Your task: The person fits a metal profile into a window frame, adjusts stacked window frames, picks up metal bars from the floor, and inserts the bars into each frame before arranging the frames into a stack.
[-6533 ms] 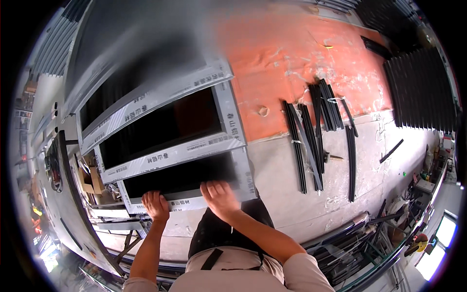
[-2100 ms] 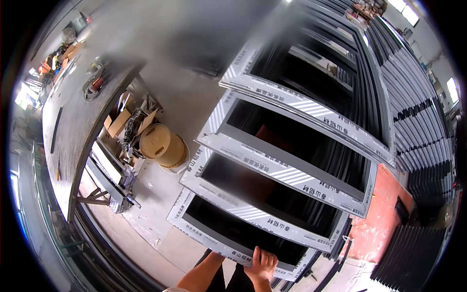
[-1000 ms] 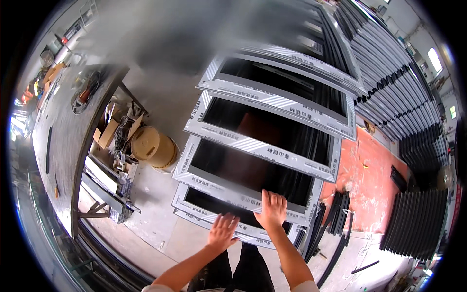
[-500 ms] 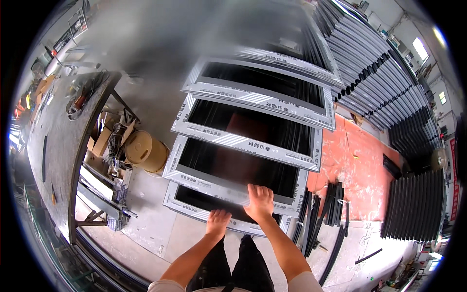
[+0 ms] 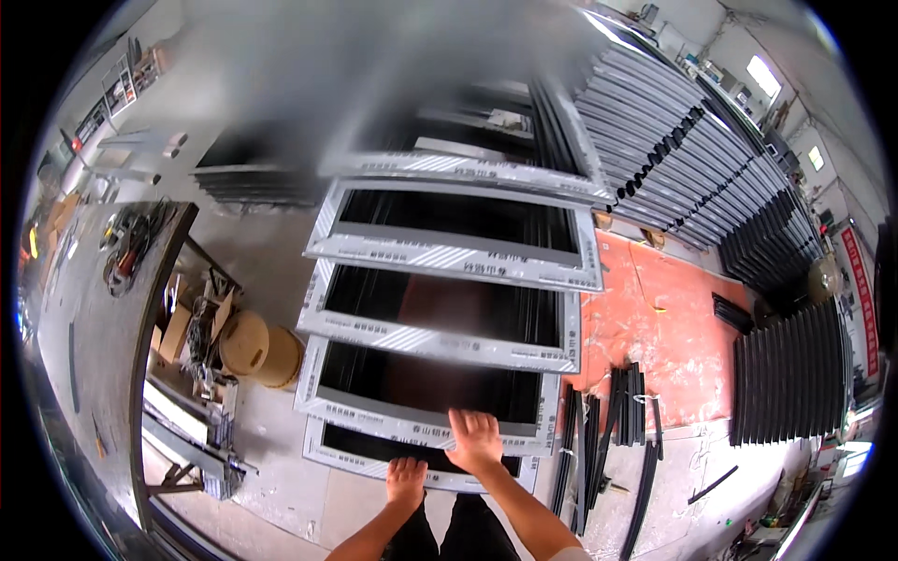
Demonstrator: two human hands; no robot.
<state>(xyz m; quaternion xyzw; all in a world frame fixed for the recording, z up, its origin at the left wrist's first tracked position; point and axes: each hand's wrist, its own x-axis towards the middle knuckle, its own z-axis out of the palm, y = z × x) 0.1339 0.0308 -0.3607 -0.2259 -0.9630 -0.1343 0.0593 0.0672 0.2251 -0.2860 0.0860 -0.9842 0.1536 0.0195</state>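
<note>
Several rectangular window frames, covered in silver-grey printed film, stand in an overlapping row in front of me. My left hand (image 5: 406, 481) is closed over the rail of the nearest window frame (image 5: 329, 458), its fingers curled across the edge. Slightly higher and to the right, my right hand (image 5: 475, 441) grips the front rail of the second window frame (image 5: 374, 411). Both thumbs are mostly hidden. Farther back are a third window frame (image 5: 421, 339) and a fourth (image 5: 449, 256), untouched by my hands.
A workbench (image 5: 103, 346) with tools and cables stands at left, beside tan buckets (image 5: 245, 344) and cardboard boxes. Long stacked profiles (image 5: 645, 131) rise at far right. Black strips (image 5: 599, 439) lie right of the frames, near a reddish floor sheet (image 5: 673, 327). Blur covers the upper picture.
The view has tilted up and swung slightly right, so the frames and my hands appear lower and farther left. Both hands keep their hold on the same two frames.
</note>
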